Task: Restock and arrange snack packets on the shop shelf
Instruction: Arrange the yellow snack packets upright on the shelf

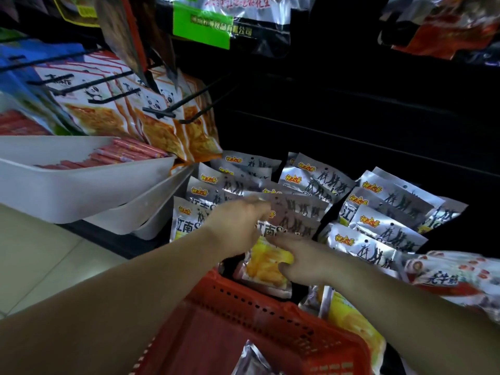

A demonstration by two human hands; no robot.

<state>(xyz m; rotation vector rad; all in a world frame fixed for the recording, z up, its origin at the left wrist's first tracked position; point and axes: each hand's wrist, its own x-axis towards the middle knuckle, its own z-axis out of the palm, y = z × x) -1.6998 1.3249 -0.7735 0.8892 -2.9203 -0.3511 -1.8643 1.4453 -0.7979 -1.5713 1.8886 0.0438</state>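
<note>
A silver and yellow snack packet (pixel 273 255) is held upright in front of the low shelf, above a red plastic basket (pixel 259 315). My left hand (pixel 238 223) grips its upper left edge. My right hand (pixel 303 261) pinches its lower right side, forefinger stretched across the front. Behind it, several matching silver packets (pixel 384 209) stand in leaning rows on the shelf. More such packets (pixel 349 320) lie in and beside the basket.
White trays (pixel 81 190) holding red sausage sticks (pixel 121 155) jut out at the left. Panda-print orange packets (pixel 151 117) hang on black pegs above them. A red and white packet (pixel 446 277) lies at the right. Pale floor tiles (pixel 40 261) show at the lower left.
</note>
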